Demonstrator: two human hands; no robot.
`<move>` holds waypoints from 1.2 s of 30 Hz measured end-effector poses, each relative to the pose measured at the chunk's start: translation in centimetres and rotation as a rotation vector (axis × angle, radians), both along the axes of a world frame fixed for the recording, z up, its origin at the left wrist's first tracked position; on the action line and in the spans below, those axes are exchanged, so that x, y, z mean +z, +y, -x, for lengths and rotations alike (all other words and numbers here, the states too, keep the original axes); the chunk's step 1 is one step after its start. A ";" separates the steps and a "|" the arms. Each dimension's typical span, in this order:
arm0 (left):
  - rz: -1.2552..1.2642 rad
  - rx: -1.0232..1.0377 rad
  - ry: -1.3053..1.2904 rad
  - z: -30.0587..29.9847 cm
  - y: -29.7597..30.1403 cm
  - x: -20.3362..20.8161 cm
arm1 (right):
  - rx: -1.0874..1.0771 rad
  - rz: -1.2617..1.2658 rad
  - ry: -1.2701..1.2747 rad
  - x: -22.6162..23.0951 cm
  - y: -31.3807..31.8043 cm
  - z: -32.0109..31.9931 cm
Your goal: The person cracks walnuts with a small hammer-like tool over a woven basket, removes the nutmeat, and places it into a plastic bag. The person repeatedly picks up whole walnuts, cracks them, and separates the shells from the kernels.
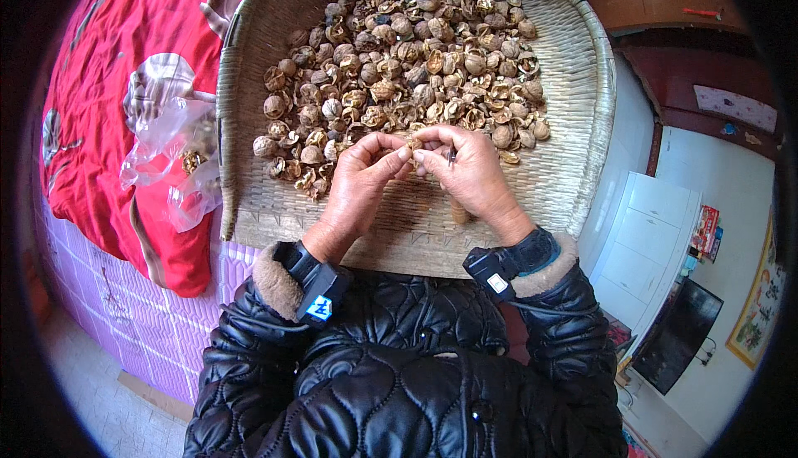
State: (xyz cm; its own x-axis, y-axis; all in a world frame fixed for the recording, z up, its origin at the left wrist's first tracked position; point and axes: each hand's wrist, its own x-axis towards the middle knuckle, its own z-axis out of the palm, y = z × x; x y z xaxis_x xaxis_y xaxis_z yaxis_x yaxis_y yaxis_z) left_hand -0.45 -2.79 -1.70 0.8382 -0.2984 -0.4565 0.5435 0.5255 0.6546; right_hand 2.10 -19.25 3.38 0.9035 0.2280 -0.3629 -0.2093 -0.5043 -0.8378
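My left hand [363, 177] and my right hand [470, 171] meet over the near part of a woven basket tray [582, 125]. Thumbs and fingertips of both are closed on a small walnut piece [413, 144], mostly hidden by the fingers. A slim tool is also tucked in my right hand: a dark shaft shows between the fingers, and what looks like its wooden handle [459, 211] sticks out below the palm. Just beyond my fingers lies a broad heap of walnuts [382, 91], whole ones mixed with cracked shells.
Left of the tray, a clear plastic bag [170, 146] holding some walnut pieces rests on a red patterned blanket [91, 167]. Purple quilted bedding [108, 292] lies beneath. Off to the right stand a white cabinet [644, 242] and a dark screen [677, 337].
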 end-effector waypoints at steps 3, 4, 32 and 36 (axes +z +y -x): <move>-0.121 0.018 -0.100 0.1 -0.3 0.1 | -0.004 0.075 -0.054 0.2 0.2 0.1; -0.150 0.043 -0.108 0.1 -0.5 0.2 | -0.037 0.109 -0.025 0.1 0.5 0.1; 0.129 0.080 0.194 0.2 0.2 0.2 | -0.155 -0.212 0.243 0.6 0.3 -0.6; 0.054 0.000 0.137 0.3 0.2 0.5 | -0.078 -0.186 0.265 1.0 0.1 -0.6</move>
State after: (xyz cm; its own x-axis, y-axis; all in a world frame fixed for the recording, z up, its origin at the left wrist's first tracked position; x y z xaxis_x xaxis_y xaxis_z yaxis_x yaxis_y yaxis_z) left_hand -0.71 -2.63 -1.25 0.7692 -0.3253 -0.5500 0.6257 0.5578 0.5453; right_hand 2.71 -19.18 4.33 0.8006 0.2463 -0.5462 -0.4640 -0.3218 -0.8253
